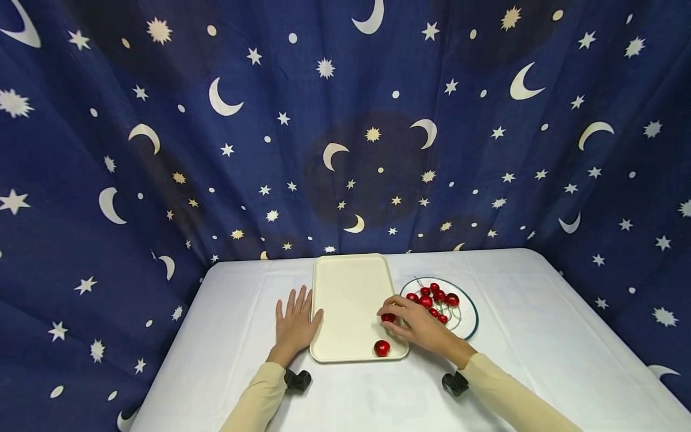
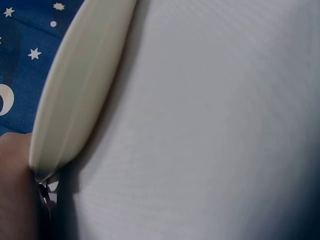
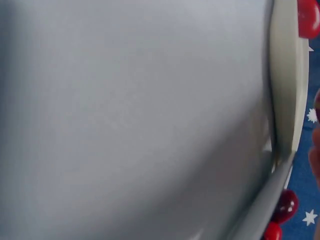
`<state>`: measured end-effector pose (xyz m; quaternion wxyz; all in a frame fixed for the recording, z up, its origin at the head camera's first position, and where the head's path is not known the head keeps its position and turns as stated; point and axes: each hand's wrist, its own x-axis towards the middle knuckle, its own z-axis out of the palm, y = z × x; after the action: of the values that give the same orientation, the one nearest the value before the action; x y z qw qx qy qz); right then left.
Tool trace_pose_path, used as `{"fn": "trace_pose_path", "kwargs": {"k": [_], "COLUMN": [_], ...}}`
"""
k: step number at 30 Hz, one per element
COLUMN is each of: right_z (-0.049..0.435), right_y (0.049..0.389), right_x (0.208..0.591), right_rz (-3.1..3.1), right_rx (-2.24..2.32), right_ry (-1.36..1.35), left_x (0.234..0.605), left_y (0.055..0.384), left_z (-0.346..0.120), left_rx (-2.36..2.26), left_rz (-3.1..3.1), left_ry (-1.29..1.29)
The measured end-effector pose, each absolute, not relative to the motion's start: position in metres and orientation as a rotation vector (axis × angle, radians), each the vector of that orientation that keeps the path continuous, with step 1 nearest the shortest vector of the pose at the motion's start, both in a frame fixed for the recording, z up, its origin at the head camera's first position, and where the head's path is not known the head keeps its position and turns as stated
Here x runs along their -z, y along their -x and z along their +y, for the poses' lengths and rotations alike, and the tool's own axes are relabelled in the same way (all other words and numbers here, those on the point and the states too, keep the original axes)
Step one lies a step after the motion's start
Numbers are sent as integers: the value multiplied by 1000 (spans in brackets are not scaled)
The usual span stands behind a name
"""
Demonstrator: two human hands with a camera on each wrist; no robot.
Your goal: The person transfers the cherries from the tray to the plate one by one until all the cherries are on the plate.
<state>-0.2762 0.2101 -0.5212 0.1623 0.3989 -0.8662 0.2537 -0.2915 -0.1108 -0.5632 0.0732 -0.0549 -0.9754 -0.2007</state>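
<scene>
My right hand (image 1: pixel 418 324) pinches a dark red cherry (image 1: pixel 387 317) between thumb and fingers over the right side of a cream tray (image 1: pixel 351 288). Another red cherry (image 1: pixel 381 348) lies in the tray's near right corner; the right wrist view catches it as a red ball (image 3: pixel 308 19) at the tray edge. On the table, my left hand (image 1: pixel 295 324) lies with fingers spread along the tray's left side, its thumb reaching the rim. To the right, a white plate (image 1: pixel 468 315) with a dark rim bears several red cherries (image 1: pixel 426 301) with stems, partly behind my right hand.
A white cloth covers the table (image 1: pixel 237 312), which reaches out on both sides of the tray and plate. Behind and around it hangs a blue curtain (image 1: pixel 302 198) with moons and stars. Black cameras (image 1: pixel 298 380) are strapped at both wrists.
</scene>
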Motion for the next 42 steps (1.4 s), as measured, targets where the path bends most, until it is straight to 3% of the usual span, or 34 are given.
{"fn": "trace_pose_path", "kwargs": {"k": [25,42], "right_z": [233,229], "right_y": [294,294], "right_x": [532,539], "right_rz": [-2407,-2405], "right_rx": [-568,-556], "right_ry": [-631,-541], "left_x": [574,564], "left_y": [298,287], "left_z": [-113,-111], "left_rx": [553,601], "left_rz": [-2927,-2891], "left_ry": [156,183]}}
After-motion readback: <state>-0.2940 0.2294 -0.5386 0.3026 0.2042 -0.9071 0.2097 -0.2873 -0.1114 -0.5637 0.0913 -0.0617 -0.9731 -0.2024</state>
